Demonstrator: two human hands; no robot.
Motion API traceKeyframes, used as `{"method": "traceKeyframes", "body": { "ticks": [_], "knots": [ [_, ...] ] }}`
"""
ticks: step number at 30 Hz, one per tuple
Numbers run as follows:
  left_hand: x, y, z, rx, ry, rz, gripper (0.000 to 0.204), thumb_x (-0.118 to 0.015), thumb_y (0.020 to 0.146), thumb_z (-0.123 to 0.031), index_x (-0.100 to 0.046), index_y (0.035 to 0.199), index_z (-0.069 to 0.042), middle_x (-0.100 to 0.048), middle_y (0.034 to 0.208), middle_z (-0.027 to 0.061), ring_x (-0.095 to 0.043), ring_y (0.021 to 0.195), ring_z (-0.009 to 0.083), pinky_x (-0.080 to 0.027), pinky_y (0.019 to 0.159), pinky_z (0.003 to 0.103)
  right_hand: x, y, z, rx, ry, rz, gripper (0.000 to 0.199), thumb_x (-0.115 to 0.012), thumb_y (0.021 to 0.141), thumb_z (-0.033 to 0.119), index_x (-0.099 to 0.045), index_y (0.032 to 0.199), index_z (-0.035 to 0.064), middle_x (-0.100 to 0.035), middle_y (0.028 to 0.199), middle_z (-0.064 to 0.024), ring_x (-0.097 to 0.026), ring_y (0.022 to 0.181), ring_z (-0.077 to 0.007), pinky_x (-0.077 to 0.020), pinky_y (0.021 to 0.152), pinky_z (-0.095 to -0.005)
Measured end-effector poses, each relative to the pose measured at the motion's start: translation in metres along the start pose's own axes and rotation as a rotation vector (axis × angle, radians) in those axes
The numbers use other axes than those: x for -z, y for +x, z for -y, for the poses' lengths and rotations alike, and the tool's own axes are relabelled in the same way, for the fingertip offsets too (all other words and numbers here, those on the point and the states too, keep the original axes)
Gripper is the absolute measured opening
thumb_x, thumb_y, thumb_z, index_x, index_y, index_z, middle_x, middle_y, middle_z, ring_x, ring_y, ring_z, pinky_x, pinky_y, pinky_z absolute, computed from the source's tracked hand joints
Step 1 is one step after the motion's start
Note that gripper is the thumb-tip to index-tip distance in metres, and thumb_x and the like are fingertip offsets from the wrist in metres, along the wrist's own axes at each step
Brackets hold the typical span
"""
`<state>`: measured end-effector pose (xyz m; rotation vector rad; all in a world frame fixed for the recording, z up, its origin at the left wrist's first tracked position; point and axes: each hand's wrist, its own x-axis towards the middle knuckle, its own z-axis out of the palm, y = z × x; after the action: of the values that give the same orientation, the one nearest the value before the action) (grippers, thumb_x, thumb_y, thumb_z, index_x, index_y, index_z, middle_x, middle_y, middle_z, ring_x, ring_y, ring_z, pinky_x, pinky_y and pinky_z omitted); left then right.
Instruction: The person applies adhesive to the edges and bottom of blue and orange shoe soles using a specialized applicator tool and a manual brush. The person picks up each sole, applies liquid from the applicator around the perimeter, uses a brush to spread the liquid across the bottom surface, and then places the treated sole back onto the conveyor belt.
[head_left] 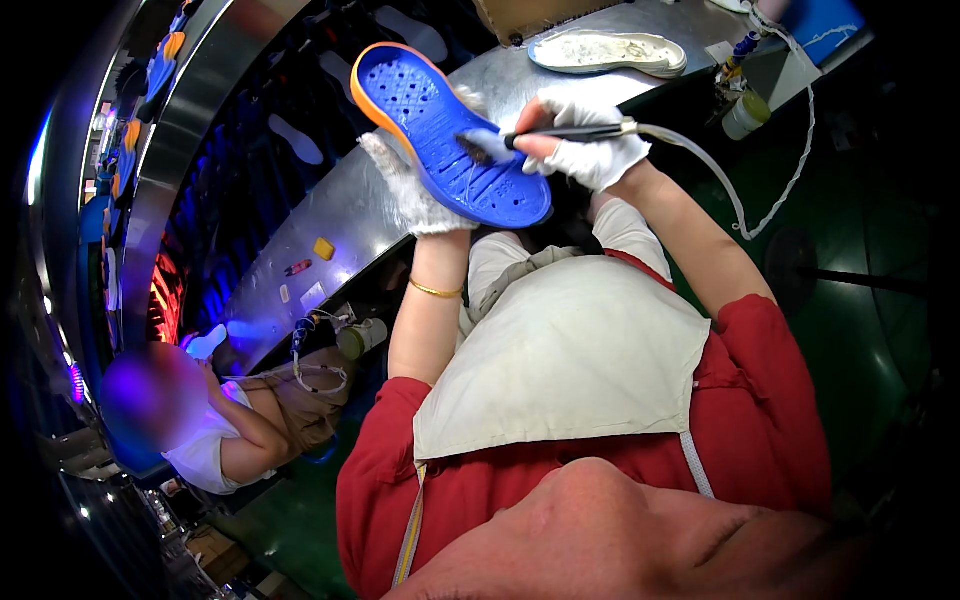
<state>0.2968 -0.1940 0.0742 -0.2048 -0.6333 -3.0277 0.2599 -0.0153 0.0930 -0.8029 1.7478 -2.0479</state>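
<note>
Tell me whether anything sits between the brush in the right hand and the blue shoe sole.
Nothing visible does. The right hand holds the brush with its bristles already against the blue shoe sole, which the left hand holds up from below. The white hose trails away behind the right hand.

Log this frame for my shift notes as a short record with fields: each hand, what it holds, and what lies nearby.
left hand: gloved, holds blue sole from beneath, tilted up
right hand: gloved, grips brush; bristles on the sole's inner face
brush: thin tube trails from its handle
bench: curved metal, white sole lying on it
co-worker: a person seated at lower left
</note>
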Motion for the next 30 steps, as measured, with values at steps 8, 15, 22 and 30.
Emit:
{"method": "traceKeyframes", "body": {
  "ticks": [8,15,22,30],
  "knots": [
    [-0.015,0.003,0.019,-0.104,0.205,0.036,0.070,-0.052,0.082,-0.057,-0.038,0.133,-0.010,-0.044,0.131,0.0106,-0.046,0.114,0.0235,-0.037,0.099,0.038,-0.016,-0.013,-0.006,0.387,-0.104,-0.014,0.014,-0.065,0.078,0.001,-0.055,0.086,0.0021,-0.059,0.082,-0.0077,-0.058,0.064,-0.0119,-0.0473,0.059,-0.0239],
    [-0.009,0.005,0.011,-0.115,0.126,0.025,0.077,-0.048,0.080,-0.063,-0.036,0.135,-0.010,-0.042,0.134,0.0127,-0.043,0.118,0.0275,-0.033,0.103,0.043,-0.011,-0.012,-0.017,0.059,0.189,-0.105,0.009,-0.064,0.079,0.003,-0.058,0.086,0.0027,-0.062,0.079,-0.0065,-0.059,0.070,-0.0116,-0.0486,0.065,-0.0252],
    [0.003,0.016,0.004,-0.158,0.096,0.005,0.079,-0.045,0.081,-0.064,-0.034,0.136,-0.009,-0.042,0.133,0.0167,-0.040,0.121,0.0330,-0.030,0.105,0.047,-0.032,-0.004,-0.017,-0.191,0.317,0.011,0.009,-0.065,0.078,0.004,-0.058,0.082,0.0023,-0.061,0.076,-0.0068,-0.062,0.067,-0.0129,-0.0510,0.061,-0.0242],
    [0.009,0.027,-0.006,-0.052,-0.002,0.083,0.081,-0.050,0.078,-0.064,-0.036,0.135,-0.008,-0.041,0.133,0.0190,-0.040,0.122,0.0338,-0.027,0.107,0.048,-0.028,-0.005,-0.026,0.153,0.063,0.036,0.011,-0.065,0.075,-0.003,-0.058,0.083,0.0018,-0.062,0.081,-0.0088,-0.059,0.067,-0.0110,-0.0490,0.062,-0.0242]
  ]
}}
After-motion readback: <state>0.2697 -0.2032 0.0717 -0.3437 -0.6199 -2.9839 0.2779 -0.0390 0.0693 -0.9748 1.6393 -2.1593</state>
